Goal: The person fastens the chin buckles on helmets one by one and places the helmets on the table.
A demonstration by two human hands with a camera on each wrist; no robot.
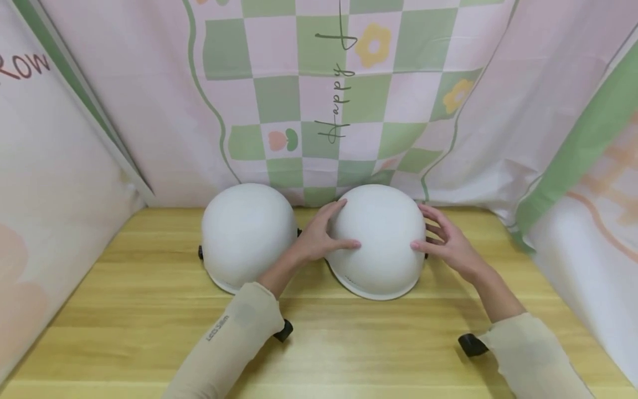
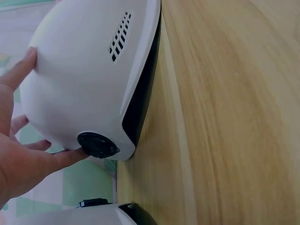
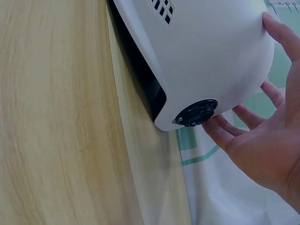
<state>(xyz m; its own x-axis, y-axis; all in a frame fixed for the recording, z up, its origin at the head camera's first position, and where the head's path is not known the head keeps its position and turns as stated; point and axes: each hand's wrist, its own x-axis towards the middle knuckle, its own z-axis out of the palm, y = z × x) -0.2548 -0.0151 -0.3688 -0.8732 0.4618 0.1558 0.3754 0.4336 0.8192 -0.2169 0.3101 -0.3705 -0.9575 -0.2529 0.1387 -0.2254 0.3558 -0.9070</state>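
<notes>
A white helmet (image 1: 376, 244) sits on the wooden table, between the two hands. On its left side rests my left hand (image 1: 319, 235), thumb across the front of the shell and fingers spread toward the back. In the left wrist view, one finger touches the round black side knob (image 2: 97, 145). My right hand (image 1: 448, 244) touches the opposite side, its thumb on the shell and its fingers reaching behind. A fingertip meets the other black knob (image 3: 197, 112) in the right wrist view. Vent slots (image 2: 120, 36) show above the helmet's rim.
A second white helmet (image 1: 246, 235) stands close on the left, beside the left forearm. Behind both hangs a checkered curtain (image 1: 324, 94) at the table's back edge. Wood-grain tabletop (image 1: 369, 349) stretches in front. Curtains also border the left and right sides.
</notes>
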